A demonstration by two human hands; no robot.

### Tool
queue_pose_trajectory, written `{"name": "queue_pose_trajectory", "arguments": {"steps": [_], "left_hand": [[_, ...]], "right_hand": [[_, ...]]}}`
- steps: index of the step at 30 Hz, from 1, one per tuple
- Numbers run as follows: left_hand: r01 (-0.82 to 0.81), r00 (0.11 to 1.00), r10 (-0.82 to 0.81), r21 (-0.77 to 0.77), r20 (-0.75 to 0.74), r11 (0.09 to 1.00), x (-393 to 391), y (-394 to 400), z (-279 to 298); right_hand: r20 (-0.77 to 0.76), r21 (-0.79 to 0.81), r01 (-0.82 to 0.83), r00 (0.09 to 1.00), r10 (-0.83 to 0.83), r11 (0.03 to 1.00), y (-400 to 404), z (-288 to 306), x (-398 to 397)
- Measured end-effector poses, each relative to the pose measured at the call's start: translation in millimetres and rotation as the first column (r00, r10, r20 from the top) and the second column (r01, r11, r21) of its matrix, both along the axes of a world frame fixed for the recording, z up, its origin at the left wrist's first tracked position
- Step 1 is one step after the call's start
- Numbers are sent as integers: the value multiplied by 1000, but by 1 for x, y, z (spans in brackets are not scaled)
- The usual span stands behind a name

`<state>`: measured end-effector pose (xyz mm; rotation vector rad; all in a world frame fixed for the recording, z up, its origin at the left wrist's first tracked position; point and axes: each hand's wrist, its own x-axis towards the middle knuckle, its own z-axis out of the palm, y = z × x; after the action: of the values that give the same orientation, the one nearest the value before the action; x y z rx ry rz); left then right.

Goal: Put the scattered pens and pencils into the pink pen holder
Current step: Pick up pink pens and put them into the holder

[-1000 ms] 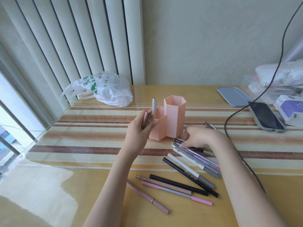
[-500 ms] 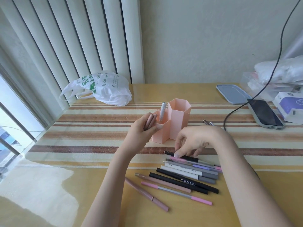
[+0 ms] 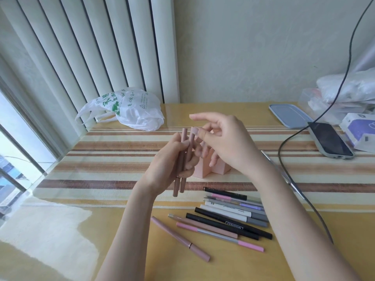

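- Your left hand [image 3: 172, 161] grips two brown pens [image 3: 182, 159] upright.
- Your right hand [image 3: 227, 142] pinches the top of one, other fingers spread.
- The pink pen holder [image 3: 203, 169] stands just behind both hands.
- More loose pens [image 3: 227, 218] lie on the table [image 3: 81, 230], nearer you.

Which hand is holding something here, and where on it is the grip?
The left hand grips two brown-pink pens around their middles, upright. The right hand pinches the top of one; otherwise it holds nothing.
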<state>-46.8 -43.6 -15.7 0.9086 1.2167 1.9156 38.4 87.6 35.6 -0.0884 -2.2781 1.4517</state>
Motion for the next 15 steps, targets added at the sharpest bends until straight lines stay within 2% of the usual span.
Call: {"name": "queue_pose_trajectory", "arguments": {"steps": [3, 5, 7, 10, 13, 15], "left_hand": [[16, 999, -16, -1, -35, 1000, 3, -2, 1], [15, 999, -16, -4, -42, 1000, 4, -3, 2], [52, 998, -53, -23, -46, 998, 5, -5, 2], [165, 985, -167, -54, -35, 985, 4, -7, 3], [240, 971, -241, -45, 3, 970, 3, -10, 3], [231, 973, -231, -41, 10, 972, 1, -11, 3]], "right_hand": [[-1, 59, 34, 999, -34, 998, 2, -2, 0], [-2, 37, 45, 999, -45, 998, 4, 0, 1], [-31, -108, 67, 997, -70, 992, 6, 2, 1], [-61, -350, 108, 989, -137, 930, 14, 7, 2], [-103, -427, 107, 981, -166, 898, 23, 9, 4], [-113, -459, 116, 976, -187, 881, 26, 10, 5]]}}
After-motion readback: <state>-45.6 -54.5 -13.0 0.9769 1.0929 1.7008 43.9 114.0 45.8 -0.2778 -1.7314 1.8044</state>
